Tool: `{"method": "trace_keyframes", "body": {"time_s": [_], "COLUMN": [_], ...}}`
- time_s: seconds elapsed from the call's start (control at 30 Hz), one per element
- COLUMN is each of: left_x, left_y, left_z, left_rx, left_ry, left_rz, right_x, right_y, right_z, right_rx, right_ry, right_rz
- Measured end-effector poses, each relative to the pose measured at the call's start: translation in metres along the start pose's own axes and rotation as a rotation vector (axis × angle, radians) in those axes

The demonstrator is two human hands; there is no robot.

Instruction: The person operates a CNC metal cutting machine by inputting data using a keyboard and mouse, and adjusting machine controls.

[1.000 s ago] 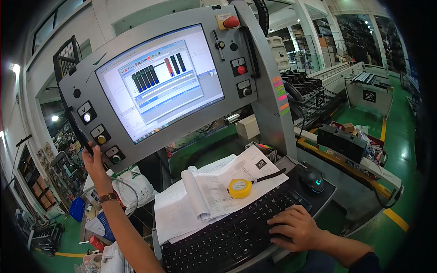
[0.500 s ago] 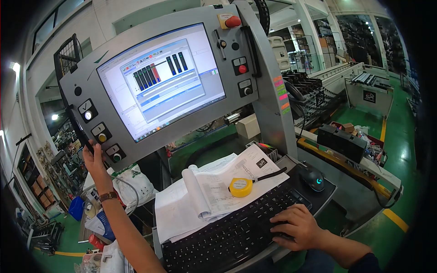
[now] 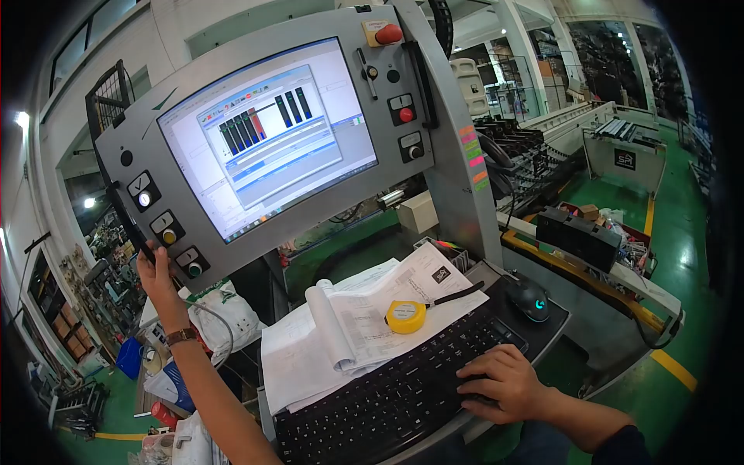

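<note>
My left hand (image 3: 159, 279) is at the lower left edge of the grey control panel (image 3: 302, 209), its fingers around the lower end of a black handle (image 3: 128, 225). My right hand (image 3: 500, 384) lies over the right part of a black keyboard (image 3: 372, 415), fingers slightly bent and apart on the keys. Behind the keyboard, a yellow tape measure (image 3: 406, 317) with a black strap sits on printed drawing sheets (image 3: 372, 329), one partly rolled. A black mouse (image 3: 527, 300) rests beyond my right hand. On the screen (image 3: 271, 139), a window shows dark vertical bars and one red bar.
A red emergency button (image 3: 388, 34) and several other knobs are set in the panel. To the left stands a white bag (image 3: 225, 318) with a cable beside it. On the right are a machine with a black box (image 3: 577, 236) and the green floor (image 3: 682, 271).
The view has shifted slightly, so the panel and desk appear a little further left. Both hands keep their places on the handle and keyboard; the screen looks the same.
</note>
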State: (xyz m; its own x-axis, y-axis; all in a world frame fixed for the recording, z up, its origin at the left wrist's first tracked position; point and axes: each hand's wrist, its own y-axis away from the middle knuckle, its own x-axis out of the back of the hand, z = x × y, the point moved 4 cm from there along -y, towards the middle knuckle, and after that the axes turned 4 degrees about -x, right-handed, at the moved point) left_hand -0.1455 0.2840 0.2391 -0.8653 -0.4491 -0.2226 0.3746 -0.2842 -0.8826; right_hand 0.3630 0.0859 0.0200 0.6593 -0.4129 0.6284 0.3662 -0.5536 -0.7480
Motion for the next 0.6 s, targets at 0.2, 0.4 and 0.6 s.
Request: {"method": "trace_keyframes", "body": {"time_s": [0.2,0.4,0.6], "left_x": [0.0,0.008,0.018], "left_y": [-0.001,-0.008,-0.016], "left_z": [-0.001,-0.013,-0.027], "left_rx": [0.004,-0.001,-0.011], "left_ry": [-0.008,0.021,-0.021], "left_rz": [0.012,0.0,-0.023], "right_x": [0.0,0.002,0.0], "right_y": [0.0,0.002,0.009], "right_z": [0.0,0.003,0.005], "right_rx": [0.002,0.009,0.005], "right_ry": [-0.003,-0.031,-0.049], "right_rz": [0.016,0.031,0.06]}}
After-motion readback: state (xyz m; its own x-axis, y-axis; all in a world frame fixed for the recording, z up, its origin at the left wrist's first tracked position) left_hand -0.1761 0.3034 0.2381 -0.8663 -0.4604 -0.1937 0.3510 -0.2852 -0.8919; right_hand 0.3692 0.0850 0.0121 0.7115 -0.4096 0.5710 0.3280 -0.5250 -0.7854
